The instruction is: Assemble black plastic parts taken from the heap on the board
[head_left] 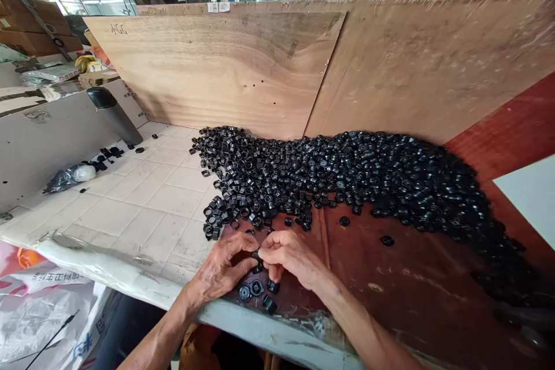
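Observation:
My left hand (223,266) and my right hand (288,254) meet over the dark red board near the front edge. Between their fingertips is a small black round plastic part (256,255), pinched from both sides and mostly covered by the fingers. Just below the hands lie several loose black caps (256,287), some showing a spoked inner face, and another black cap (269,304) rests on its side. Behind my hands spreads a large heap of black plastic rings and caps (329,167).
Tall wooden boards (225,63) wall off the back. A dark grey bottle (115,115) leans at the left wall, near a plastic bag (65,178) and scattered black bits. Pale tiled surface (150,217) lies left of the dark red board (347,283). White sacks (43,312) hang below the edge.

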A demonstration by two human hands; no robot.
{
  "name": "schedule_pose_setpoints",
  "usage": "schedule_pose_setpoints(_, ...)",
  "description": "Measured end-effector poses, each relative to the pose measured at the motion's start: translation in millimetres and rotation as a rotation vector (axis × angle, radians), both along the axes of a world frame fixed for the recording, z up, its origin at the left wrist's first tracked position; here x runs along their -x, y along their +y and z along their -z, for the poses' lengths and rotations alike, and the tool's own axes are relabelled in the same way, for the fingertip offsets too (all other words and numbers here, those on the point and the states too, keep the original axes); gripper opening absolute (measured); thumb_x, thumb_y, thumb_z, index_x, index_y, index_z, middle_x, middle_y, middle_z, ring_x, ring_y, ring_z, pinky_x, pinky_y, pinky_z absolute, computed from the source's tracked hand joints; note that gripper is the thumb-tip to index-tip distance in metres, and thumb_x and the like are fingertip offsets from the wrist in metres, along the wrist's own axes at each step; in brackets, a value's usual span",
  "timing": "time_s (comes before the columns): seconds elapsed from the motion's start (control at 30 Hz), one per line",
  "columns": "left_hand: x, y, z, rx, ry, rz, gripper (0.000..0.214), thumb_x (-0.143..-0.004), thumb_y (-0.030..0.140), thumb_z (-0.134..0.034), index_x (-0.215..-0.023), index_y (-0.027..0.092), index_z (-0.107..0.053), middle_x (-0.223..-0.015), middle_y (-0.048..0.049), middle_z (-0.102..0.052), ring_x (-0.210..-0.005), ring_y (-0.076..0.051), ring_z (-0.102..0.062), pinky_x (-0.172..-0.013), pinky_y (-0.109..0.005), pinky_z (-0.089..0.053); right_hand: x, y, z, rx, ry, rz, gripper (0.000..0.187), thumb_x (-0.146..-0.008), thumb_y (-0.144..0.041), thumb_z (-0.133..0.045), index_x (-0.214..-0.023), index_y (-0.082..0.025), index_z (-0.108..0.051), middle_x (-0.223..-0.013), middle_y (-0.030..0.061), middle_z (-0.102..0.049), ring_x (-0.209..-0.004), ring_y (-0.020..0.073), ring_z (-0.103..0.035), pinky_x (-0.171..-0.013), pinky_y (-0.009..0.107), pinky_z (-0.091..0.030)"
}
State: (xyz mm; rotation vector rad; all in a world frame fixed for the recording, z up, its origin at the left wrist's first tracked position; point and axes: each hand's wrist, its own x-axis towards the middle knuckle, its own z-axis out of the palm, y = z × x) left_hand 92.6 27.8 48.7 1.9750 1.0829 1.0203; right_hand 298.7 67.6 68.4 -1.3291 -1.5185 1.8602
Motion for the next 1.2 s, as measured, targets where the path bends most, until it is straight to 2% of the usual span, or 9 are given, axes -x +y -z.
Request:
schedule_pose_setpoints(0.1,-3,0,-3.6,0.163,0.112,-0.050,0.011,-0.094,0.029,-0.069,-0.088,0.019,-0.070,-0.080,-0.0008,-0.070,-0.068,-0.015,-0.065,-0.063,-0.026,-0.049,-22,11,-11.3,-0.262,-0.344,-0.089,0.032,-0.084,-0.034,-0.065,-0.058,-0.021,-0.053,-0.054,-0.0006,-0.062,-0.045,0.0132,-0.056,-0.048,0.024,-0.037)
schedule_pose_setpoints(0.2,-8,7,4.2,0.195,0.172,-0.318,0.027,-0.093,0.039,-0.070,-0.076,0.020,-0.064,-0.065,0.0035,-0.060,-0.056,-0.014,-0.056,-0.056,-0.026,-0.044,-36,20,-14.7,-0.577,-0.599,0.030,0.021,-0.082,-0.020,-0.070,-0.067,-0.020,-0.055,-0.060,-0.0015,-0.059,-0.058,0.0152,-0.056,-0.056,0.026,-0.034)
schedule_pose_setpoints(0.27,-11,13,12.8,0.136,0.194,-0.460,0.016,-0.086,0.034,-0.077,-0.087,0.021,-0.067,-0.072,0.0037,-0.062,-0.061,-0.015,-0.058,-0.060,-0.026,-0.048,-37,21,-7.3,-0.697,-0.613,0.031,0.011,-0.081,-0.012,-0.070,-0.085,-0.020,-0.063,-0.072,-0.0004,-0.063,-0.068,0.0169,-0.059,-0.063,0.027,-0.038)
schedule_pose_setpoints(0.33,-12,17,21.0,0.051,0.229,-0.467,0.023,-0.081,0.024,-0.081,-0.102,0.023,-0.070,-0.086,0.0018,-0.066,-0.069,-0.016,-0.063,-0.066,-0.028,-0.053,-31,20,6.5,-0.806,-0.560,-0.022,0.025,-0.081,-0.007,-0.069,-0.101,-0.020,-0.066,-0.088,0.0023,-0.066,-0.078,0.0182,-0.063,-0.071,0.028,-0.043)
schedule_pose_setpoints(0.47,-12,19,28.8,-0.064,0.287,-0.390,0.023,-0.083,0.013,-0.074,-0.102,0.024,-0.071,-0.097,-0.0002,-0.067,-0.069,-0.015,-0.064,-0.070,-0.029,-0.057,-15,14,32.2,-0.982,-0.507,-0.101,0.023,-0.082,-0.002,-0.065,-0.094,-0.021,-0.065,-0.102,0.0067,-0.065,-0.087,0.0198,-0.063,-0.074,0.028,-0.046)
schedule_pose_setpoints(0.7,-14,10,14.6,-0.107,0.257,-0.343,0.023,-0.084,0.013,-0.065,-0.105,0.024,-0.065,-0.096,-0.0012,-0.071,-0.083,-0.019,-0.070,-0.075,-0.030,-0.058,-8,10,17.5,-0.886,-0.323,-0.008,0.023,-0.079,-0.005,-0.066,-0.096,-0.020,-0.068,-0.083,0.0008,-0.065,-0.069,0.0167,-0.056,-0.067,0.028,-0.043)
schedule_pose_setpoints(0.93,-15,7,12.6,0.033,0.159,-0.356,0.028,-0.081,0.015,-0.066,-0.108,0.023,-0.064,-0.100,-0.0030,-0.074,-0.087,-0.019,-0.071,-0.081,-0.033,-0.060,-1,10,19.5,-0.487,0.030,0.172,0.009,-0.080,-0.027,-0.070,-0.087,-0.022,-0.068,-0.081,-0.0005,-0.070,-0.071,0.0177,-0.065,-0.064,0.027,-0.049)
schedule_pose_setpoints(1.07,-15,6,16.1,0.127,0.035,-0.312,0.031,-0.084,0.017,-0.067,-0.113,0.024,-0.061,-0.107,-0.0033,-0.074,-0.087,-0.017,-0.074,-0.082,-0.032,-0.063,2,7,16.8,-0.555,0.096,0.186,0.007,-0.078,-0.026,-0.070,-0.079,-0.021,-0.065,-0.098,0.0035,-0.077,-0.081,0.0188,-0.070,-0.072,0.028,-0.053)
schedule_pose_setpoints(1.2,-16,4,18.5,0.193,-0.166,-0.303,0.031,-0.087,0.021,-0.068,-0.117,0.024,-0.057,-0.114,-0.0042,-0.074,-0.089,-0.016,-0.076,-0.081,-0.030,-0.065,3,5,7.4,-0.669,0.050,0.155,0.005,-0.080,-0.022,-0.068,-0.075,-0.021,-0.067,-0.096,0.0041,-0.078,-0.084,0.0191,-0.071,-0.074,0.028,-0.053)
